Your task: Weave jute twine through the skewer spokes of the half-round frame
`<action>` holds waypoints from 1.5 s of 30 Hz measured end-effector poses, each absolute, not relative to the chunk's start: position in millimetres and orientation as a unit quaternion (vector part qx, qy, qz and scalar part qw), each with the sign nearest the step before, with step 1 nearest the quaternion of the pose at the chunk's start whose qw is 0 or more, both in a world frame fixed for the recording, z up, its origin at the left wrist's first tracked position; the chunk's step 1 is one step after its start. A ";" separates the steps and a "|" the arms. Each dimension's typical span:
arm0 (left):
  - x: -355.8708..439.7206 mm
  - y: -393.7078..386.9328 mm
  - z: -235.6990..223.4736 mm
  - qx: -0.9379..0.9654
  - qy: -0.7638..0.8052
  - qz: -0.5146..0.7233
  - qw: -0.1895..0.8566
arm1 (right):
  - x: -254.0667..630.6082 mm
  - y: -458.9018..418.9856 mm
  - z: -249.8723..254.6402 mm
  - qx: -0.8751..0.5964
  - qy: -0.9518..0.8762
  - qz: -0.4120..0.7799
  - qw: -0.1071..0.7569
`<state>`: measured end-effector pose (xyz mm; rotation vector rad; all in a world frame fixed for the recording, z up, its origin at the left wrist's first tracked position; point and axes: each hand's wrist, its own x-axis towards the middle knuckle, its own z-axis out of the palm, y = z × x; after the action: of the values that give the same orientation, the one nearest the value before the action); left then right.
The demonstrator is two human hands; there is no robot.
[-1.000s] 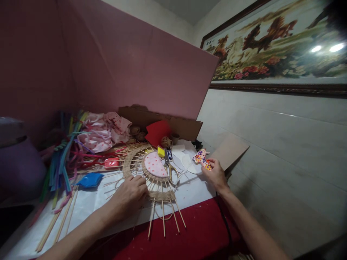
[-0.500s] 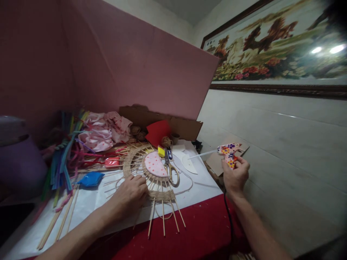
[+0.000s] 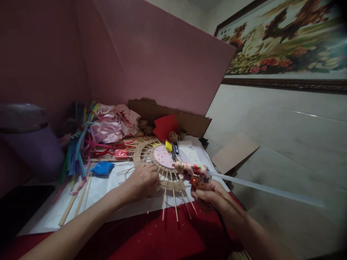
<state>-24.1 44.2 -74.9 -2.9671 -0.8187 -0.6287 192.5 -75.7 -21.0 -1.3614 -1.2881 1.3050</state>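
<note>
My right hand (image 3: pixel 211 194) is wrapped round the handle of a flower-patterned hot glue gun (image 3: pixel 193 170). A small red light glows on the gun, and a long translucent glue stick (image 3: pixel 260 186) juts from its back. The nozzle points left, over the right edge of a pink dotted half-round piece (image 3: pixel 162 155) at the centre of a woven twine-and-stick frame (image 3: pixel 139 157). With its fingers curled, my left hand (image 3: pixel 146 179) grips the near left part of that frame; its fingertips are hidden. Bare sticks (image 3: pixel 175 207) fan out toward me. Scissors (image 3: pixel 174 154) lie mostly behind the gun.
Blue (image 3: pixel 102 168), red (image 3: pixel 121 154) and yellow (image 3: pixel 168 145) packets surround the frame. Coloured pipe cleaners (image 3: pixel 74 159) and pink cloth (image 3: pixel 108 128) are heaped at the back left. A twine ball (image 3: pixel 172 136) sits by red sheet (image 3: pixel 164 127). Cardboard (image 3: pixel 234 153) leans at right.
My right hand has brought the glue gun left from beside the wall to the frame, turning its nozzle from right to left. My left hand stays on the frame. The camera view has shifted.
</note>
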 end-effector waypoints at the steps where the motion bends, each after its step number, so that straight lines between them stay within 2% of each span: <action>1: -23.1 44.8 -72.1 -0.945 -0.260 -0.199 -0.001 | 189.3 -77.3 -21.5 -0.546 -0.520 0.523 0.396; 5: -19.8 48.3 -63.2 -0.946 -0.254 -0.199 -0.006 | 183.9 -78.9 -26.9 -0.576 -0.538 0.522 0.327; 20: -11.3 59.0 -38.2 -0.951 -0.226 -0.208 -0.046 | 175.7 -66.9 -13.6 -0.606 -0.566 0.467 0.308; 36: -9.5 54.0 -33.2 -0.953 -0.221 -0.204 -0.045 | 170.5 -56.0 -0.4 -0.631 -0.591 0.440 0.244; 45: -10.4 54.8 -33.4 -0.951 -0.235 -0.193 -0.049 | 170.2 -47.9 1.2 -0.620 -0.616 0.419 0.246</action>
<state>-10.4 54.8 -33.4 -3.0851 -0.7631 -0.6269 170.2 -47.9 1.2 -1.6909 -1.6815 1.1442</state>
